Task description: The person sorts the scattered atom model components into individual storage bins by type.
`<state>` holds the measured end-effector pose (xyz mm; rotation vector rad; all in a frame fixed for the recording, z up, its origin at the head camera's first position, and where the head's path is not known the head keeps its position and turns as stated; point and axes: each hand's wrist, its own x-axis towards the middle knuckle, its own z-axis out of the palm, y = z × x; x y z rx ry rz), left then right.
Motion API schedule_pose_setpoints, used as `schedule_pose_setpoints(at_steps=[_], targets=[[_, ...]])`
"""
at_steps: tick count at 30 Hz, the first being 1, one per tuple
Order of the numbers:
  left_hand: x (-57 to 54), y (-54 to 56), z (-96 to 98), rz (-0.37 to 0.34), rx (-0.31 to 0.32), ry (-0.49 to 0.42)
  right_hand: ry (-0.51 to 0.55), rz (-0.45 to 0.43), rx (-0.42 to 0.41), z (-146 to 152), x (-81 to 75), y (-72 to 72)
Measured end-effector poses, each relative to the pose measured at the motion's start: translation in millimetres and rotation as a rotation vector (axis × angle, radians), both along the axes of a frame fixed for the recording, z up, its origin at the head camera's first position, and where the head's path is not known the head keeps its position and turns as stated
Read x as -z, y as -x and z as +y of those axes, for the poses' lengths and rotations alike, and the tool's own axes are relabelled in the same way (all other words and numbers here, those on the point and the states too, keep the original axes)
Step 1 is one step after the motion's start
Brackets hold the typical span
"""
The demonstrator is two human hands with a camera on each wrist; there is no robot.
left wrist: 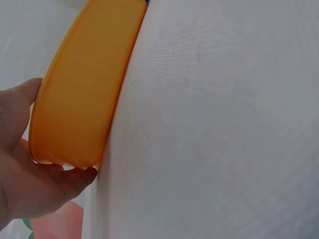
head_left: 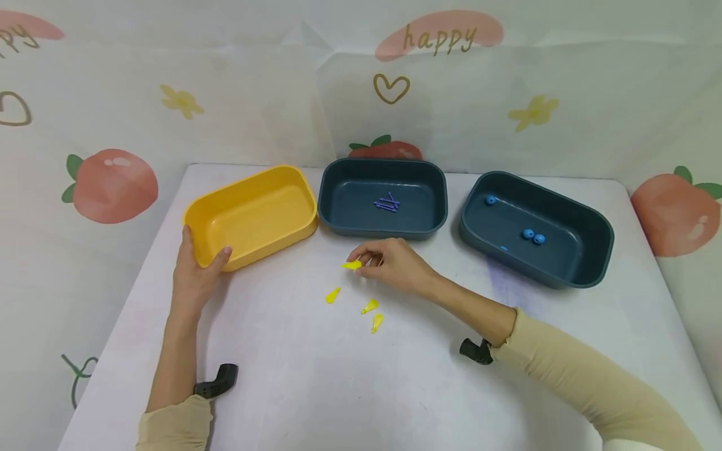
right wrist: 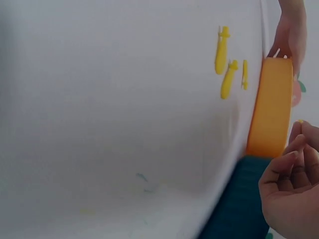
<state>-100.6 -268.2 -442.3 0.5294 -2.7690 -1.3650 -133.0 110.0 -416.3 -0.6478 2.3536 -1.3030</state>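
My left hand [head_left: 194, 279] grips the near left corner of a yellow plastic bin [head_left: 276, 244], thumb over the front edge and fingers around the end. In the left wrist view the bin's outer wall [left wrist: 82, 84] stands on the table between thumb and fingers. My right hand [head_left: 402, 268] pinches a small yellow plastic piece [head_left: 352, 265] just in front of the middle bin. Three like yellow pieces, one of them a drop-shaped piece [head_left: 333, 295], lie loose on the table below it. In the right wrist view they look knobbed at one end, like this piece [right wrist: 229, 79].
A dark blue bin [head_left: 383, 232] at the back middle contains several thin purple pins [head_left: 387, 203]. Another dark blue bin [head_left: 527, 268], angled at the right, contains round blue beads [head_left: 539, 239]. A printed cloth [head_left: 271, 81] hangs behind the white table [head_left: 316, 388].
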Motion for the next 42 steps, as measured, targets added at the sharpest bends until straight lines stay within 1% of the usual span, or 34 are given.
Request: schedule_pose_setpoints(at_steps=[6, 14, 24, 29, 35, 42], targets=[[-2.9, -0.6, -0.8, -0.012, -0.002, -0.003, -0.033, 0.026, 0.003, -1.9, -12.3, 10.9], [-3.3, -0.1, -0.5, -0.035, 0.0, -0.037, -0.009, 0.078, 0.008, -4.6, -26.4, 25.8], [-2.4, 1.1, -0.1, -0.061, -0.014, -0.036, 0.009, 0.113, 0.003, -9.3, -34.9, 38.4], [-1.6, 1.1, 0.9, -0.059, -0.03, -0.042, 0.011, 0.12, 0.003, -14.3, -39.3, 44.7], [-2.3, 1.6, 4.4, -0.052, -0.022, -0.051, 0.004, 0.115, 0.014, -25.9, -44.4, 53.0], [-3.0, 1.5, 6.7, -0.043, -0.025, -0.044, 0.016, 0.132, 0.014, -37.9, -45.5, 62.7]])
